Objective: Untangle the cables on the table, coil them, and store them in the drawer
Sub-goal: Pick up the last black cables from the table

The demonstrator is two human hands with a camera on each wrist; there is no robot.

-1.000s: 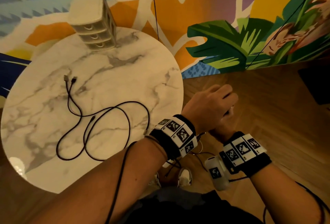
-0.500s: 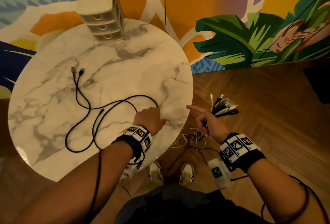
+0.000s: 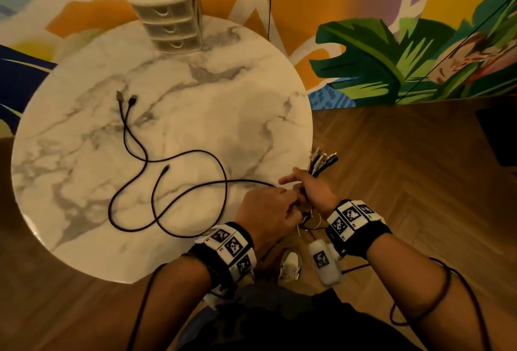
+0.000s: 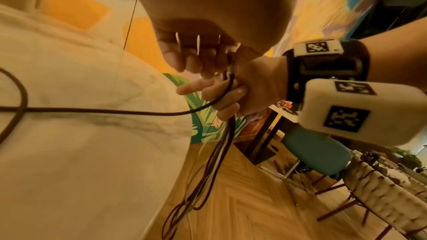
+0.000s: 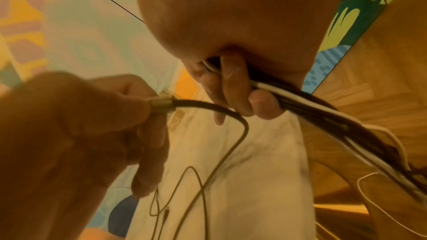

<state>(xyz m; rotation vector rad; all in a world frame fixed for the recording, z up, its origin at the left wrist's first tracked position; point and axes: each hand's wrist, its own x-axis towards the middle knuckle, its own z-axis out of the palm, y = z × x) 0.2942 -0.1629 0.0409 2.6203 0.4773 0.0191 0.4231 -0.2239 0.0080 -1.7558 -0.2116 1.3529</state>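
Observation:
Two black cables (image 3: pixel 179 191) lie looped and crossed on the round marble table (image 3: pixel 223 85), their USB plugs (image 3: pixel 126 99) towards the far left. My left hand (image 3: pixel 282 202) pinches the metal plug (image 5: pixel 161 105) of one of these cables at the table's right edge, and that cable (image 4: pixel 115 111) trails back over the marble. Right beside it, my right hand (image 3: pixel 302 191) grips a bundle of black and white cables (image 5: pixel 312 105). The bundle's plug ends (image 3: pixel 321 162) fan out above the fist and its strands (image 4: pixel 217 161) hang towards the floor. A small beige three-drawer unit (image 3: pixel 167 15) stands at the table's far edge, drawers shut.
A painted mural wall (image 3: pixel 391 57) rises behind the table, with a thin black wire (image 3: pixel 270 1) hanging on it. Wooden floor (image 3: pixel 405 169) lies to the right, and my shoe (image 3: pixel 289 265) shows below the hands. A teal chair (image 4: pixel 318 152) stands further off.
My left hand left the right hand, reached onto the table for the black cable's end, and has now carried that end back to the right hand at the table edge.

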